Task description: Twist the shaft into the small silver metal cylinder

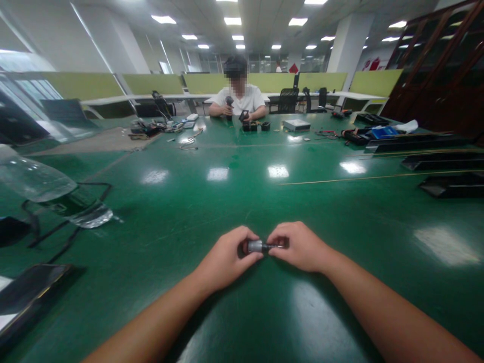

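Observation:
Low over the green table, both hands meet at a small grey-and-black cylinder (pixel 256 246) with a narrower dark end and a thin shiny part pointing right. Its exact kind is not clear. My left hand (pixel 230 254) is closed round the thick grey body, thumb in front and fingers behind. My right hand (pixel 298 247) pinches the slim end between thumb and fingers. The cylinder lies roughly level between the two hands, and its outer ends are partly hidden by the fingers.
A clear plastic bottle (pixel 56 189) lies on the left, near a dark cable (pixel 68 247) and a phone-like black slab (pixel 34 287). Black trays (pixel 454 185) and thin rods stand right. Across the table (pixel 181 201), a person (pixel 238 98) handles dark parts.

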Demonstrator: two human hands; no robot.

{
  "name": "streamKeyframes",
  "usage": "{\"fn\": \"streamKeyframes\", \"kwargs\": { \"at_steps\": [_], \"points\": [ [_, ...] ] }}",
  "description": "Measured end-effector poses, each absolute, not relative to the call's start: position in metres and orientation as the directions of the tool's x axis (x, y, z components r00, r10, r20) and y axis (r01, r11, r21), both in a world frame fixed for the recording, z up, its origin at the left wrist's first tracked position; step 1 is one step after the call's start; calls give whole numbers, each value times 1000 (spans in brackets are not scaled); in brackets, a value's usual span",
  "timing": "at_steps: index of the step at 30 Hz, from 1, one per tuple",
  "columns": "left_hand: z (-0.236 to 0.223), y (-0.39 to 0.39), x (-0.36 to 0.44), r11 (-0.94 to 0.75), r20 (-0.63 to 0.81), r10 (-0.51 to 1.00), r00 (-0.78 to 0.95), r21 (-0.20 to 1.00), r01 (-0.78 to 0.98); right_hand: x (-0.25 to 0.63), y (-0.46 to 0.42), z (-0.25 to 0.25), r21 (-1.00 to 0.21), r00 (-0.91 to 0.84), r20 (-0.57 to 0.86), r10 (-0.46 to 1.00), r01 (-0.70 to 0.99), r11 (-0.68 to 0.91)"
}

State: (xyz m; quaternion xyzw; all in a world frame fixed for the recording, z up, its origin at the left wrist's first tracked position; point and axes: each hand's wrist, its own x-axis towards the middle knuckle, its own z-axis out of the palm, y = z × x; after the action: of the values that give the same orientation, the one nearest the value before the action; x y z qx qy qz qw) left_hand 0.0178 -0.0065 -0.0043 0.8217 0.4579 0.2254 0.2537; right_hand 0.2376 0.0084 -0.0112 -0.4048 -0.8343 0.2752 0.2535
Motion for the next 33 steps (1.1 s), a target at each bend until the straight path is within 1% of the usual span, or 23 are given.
{"fn": "streamKeyframes", "kwargs": {
  "at_steps": [6,28,33],
  "points": [
    [-2,-7,18,-450,135,869,476,618,645,242,8,-6,-653,-547,165,821,564,507],
    [-3,-6,17,-461,149,862,484,627,628,253,9,-1,-671,-536,73,841,598,439],
    [-2,-6,16,-447,136,870,474,624,641,255,9,-1,-654,-531,70,844,615,441]
  ]
}}
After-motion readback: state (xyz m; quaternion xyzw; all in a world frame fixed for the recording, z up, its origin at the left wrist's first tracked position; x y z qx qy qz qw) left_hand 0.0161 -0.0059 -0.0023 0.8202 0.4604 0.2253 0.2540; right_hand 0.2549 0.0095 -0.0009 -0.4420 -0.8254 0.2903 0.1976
